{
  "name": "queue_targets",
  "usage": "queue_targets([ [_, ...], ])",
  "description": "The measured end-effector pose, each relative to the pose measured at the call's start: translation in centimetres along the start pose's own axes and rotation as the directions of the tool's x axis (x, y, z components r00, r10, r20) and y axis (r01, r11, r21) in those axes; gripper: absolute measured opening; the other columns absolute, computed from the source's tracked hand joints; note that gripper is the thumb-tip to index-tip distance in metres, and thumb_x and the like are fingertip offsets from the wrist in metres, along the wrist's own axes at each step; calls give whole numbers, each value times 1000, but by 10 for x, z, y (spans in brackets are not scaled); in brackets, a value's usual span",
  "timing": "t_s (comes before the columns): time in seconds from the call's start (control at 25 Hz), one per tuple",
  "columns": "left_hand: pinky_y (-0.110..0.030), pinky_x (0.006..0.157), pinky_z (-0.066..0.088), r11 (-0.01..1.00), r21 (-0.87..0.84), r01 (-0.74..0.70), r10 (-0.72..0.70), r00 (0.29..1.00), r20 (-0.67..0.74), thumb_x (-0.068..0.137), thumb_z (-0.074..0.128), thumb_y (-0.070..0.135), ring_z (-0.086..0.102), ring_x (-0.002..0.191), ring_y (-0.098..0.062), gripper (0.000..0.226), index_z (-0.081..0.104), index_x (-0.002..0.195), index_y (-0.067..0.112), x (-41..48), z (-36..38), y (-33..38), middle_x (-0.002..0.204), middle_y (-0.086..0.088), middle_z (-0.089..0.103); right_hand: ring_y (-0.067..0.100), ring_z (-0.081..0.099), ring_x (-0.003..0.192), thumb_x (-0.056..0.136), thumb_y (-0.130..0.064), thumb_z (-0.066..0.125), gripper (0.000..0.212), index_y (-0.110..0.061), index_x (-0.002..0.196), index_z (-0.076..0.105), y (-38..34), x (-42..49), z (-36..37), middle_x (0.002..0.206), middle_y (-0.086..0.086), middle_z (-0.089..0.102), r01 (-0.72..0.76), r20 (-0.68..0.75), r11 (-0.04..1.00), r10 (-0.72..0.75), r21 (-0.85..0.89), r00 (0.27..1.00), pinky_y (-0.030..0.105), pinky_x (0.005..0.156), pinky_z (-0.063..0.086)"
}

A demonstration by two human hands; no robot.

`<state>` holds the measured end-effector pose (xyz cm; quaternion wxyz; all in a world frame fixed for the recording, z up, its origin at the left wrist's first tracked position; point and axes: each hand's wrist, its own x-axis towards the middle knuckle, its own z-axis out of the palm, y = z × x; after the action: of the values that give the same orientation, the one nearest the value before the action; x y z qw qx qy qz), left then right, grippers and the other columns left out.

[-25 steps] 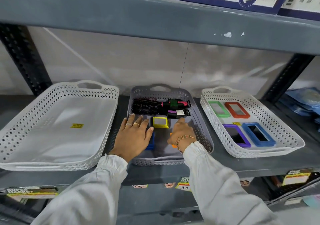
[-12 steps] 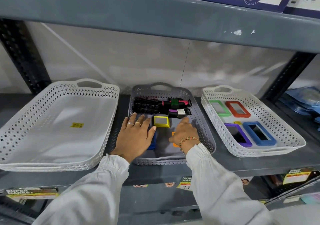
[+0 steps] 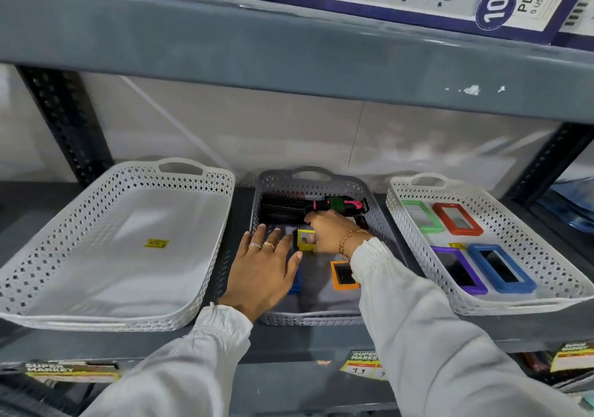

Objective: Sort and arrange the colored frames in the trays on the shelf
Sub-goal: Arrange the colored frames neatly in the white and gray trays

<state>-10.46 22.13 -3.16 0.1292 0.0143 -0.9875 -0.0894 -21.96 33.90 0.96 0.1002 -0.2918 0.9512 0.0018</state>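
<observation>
Left hand (image 3: 263,269) lies flat, fingers spread, at the grey tray's (image 3: 379,206) left side, over a blue frame (image 3: 296,283). The orange frame (image 3: 344,274), earlier covered, now lies exposed. Right hand (image 3: 328,232) has moved farther back, fingers pinching the yellow frame (image 3: 305,240), tilted up mid-tray. Brushes (image 3: 289,208) lie along the far edge.

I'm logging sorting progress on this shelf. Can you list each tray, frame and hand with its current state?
left white tray: holds no frames
grey tray: holds brushes and small frames
right white tray: holds four frames lying flat
yellow frame: in grey tray, right hand at it
orange frame: flat in grey tray
blue small frame: mostly hidden under left hand
left hand: open, flat
right hand: grip unclear
</observation>
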Motion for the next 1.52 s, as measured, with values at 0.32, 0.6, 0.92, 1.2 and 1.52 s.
queue_targets([
  [0.32,-54,97,38,1000,13,17,-17,1000,-21,88,26,45,52,117,-37,56,60,115,10,1,-1,0,118,-13,65,40,63,98,76,-4,64,54,-5,127,46,9,13,2,112,23,63,50,76,998,-47,-40,996,30,66,44],
  [0.6,-54,98,37,1000,3,6,-6,999,-32,88,24,46,50,119,-36,58,58,118,11,2,1,-1,121,-14,63,41,64,96,80,-4,60,48,0,125,42,7,13,1,108,26,64,64,46,994,-60,-83,997,31,64,42],
  [0.92,-52,104,30,1000,-1,-6,6,1000,-31,88,17,49,42,127,-36,63,52,125,12,2,2,-3,129,-13,57,39,58,103,76,-13,66,60,-4,129,39,8,14,4,112,25,59,59,51,993,-54,-104,997,35,69,47],
  [1.2,-53,99,37,1000,14,4,-3,999,-40,88,24,46,50,120,-36,57,57,119,11,2,0,-1,121,-13,63,38,53,110,79,-15,65,61,-3,131,34,10,12,7,116,25,56,53,33,999,-53,-6,998,38,87,47],
  [1.52,-53,95,41,999,42,4,-2,999,-45,88,26,46,52,117,-36,54,59,116,12,1,2,-2,117,-12,65,37,46,118,77,-15,67,71,-8,138,30,12,9,6,123,23,51,45,35,998,-46,34,998,38,95,41],
])
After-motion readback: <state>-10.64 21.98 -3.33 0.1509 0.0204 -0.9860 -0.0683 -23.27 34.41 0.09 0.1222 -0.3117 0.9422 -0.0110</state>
